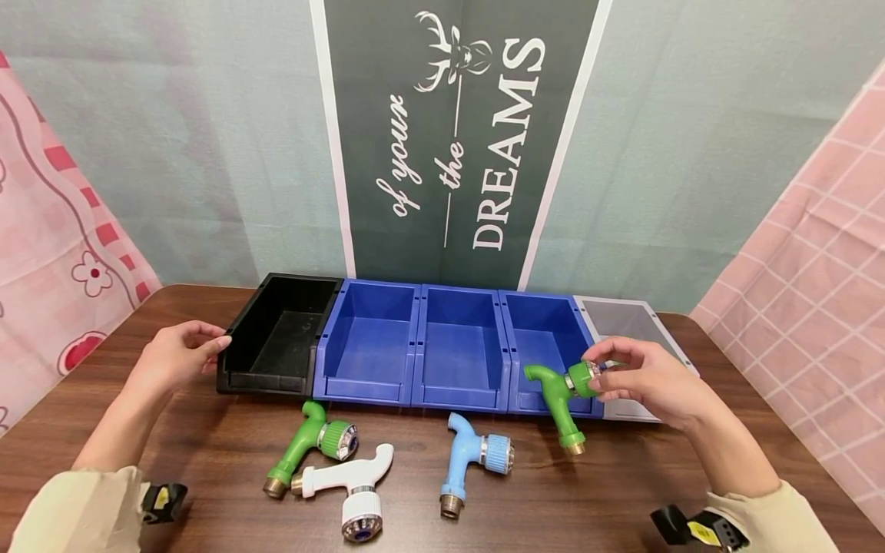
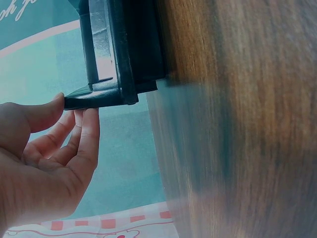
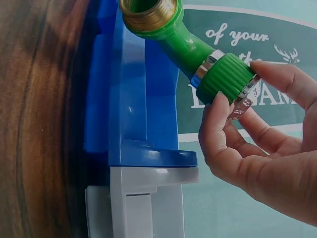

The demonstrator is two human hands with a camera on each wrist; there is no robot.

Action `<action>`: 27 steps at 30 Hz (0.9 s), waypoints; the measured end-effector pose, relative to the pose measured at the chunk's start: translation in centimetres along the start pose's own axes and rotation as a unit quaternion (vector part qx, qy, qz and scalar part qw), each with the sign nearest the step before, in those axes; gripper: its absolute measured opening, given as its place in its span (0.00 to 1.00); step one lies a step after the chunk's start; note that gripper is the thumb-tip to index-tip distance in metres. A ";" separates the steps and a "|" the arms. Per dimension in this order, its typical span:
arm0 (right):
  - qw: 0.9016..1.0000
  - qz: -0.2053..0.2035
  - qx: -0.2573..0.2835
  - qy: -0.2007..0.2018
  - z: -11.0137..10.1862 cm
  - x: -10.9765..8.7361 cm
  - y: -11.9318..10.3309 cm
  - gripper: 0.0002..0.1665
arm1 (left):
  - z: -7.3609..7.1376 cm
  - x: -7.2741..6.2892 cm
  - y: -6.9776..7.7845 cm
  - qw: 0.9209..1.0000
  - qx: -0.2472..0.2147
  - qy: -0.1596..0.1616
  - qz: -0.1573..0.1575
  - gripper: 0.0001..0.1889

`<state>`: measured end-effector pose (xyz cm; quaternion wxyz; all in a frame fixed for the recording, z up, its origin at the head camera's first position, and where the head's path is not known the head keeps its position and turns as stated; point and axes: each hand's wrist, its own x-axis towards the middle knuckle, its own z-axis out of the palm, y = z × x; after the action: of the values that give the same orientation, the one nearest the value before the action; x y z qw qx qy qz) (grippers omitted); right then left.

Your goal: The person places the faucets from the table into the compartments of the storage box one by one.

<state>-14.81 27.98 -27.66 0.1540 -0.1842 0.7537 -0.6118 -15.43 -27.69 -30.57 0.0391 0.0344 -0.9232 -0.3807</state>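
The left hand (image 1: 176, 355) is pinching the black bin (image 1: 266, 382) lightly by its rim (image 2: 101, 101). Well right of that bin, the right hand (image 1: 650, 382) is gripping a green tap (image 1: 556, 397) by its knob (image 1: 581, 379), thumb against fingers.

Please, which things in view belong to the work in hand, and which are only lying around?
Part of the work:
green tap, held by the right hand
black bin, its edge pinched by the left hand
likely also: blue bins, grey bin, second green tap, white tap, light-blue tap

Apparently only surroundings:
printed backdrop
pink cloths
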 end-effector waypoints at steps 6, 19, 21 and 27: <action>0.999 0.020 -0.034 0.034 -0.1 0.3 -0.4 0.12 | 0.0 0.0 0.0 1.000 0.001 0.000 0.001 0.19; 0.997 0.042 -0.036 0.051 -0.9 1.3 -0.9 0.11 | -0.1 0.0 0.0 1.000 0.007 -0.007 -0.006 0.20; 0.997 0.044 -0.032 0.057 -1.0 1.5 -1.0 0.11 | -0.1 0.0 0.0 1.000 0.006 -0.008 -0.008 0.20; 0.998 0.033 0.008 0.057 -1.3 2.1 -1.0 0.12 | -0.2 0.0 0.1 1.000 0.008 -0.010 -0.009 0.20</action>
<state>-17.16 27.95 -26.39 0.1320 -0.1226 0.7623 -0.6216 -15.40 -27.74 -30.34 0.0265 0.0392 -0.9263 -0.3739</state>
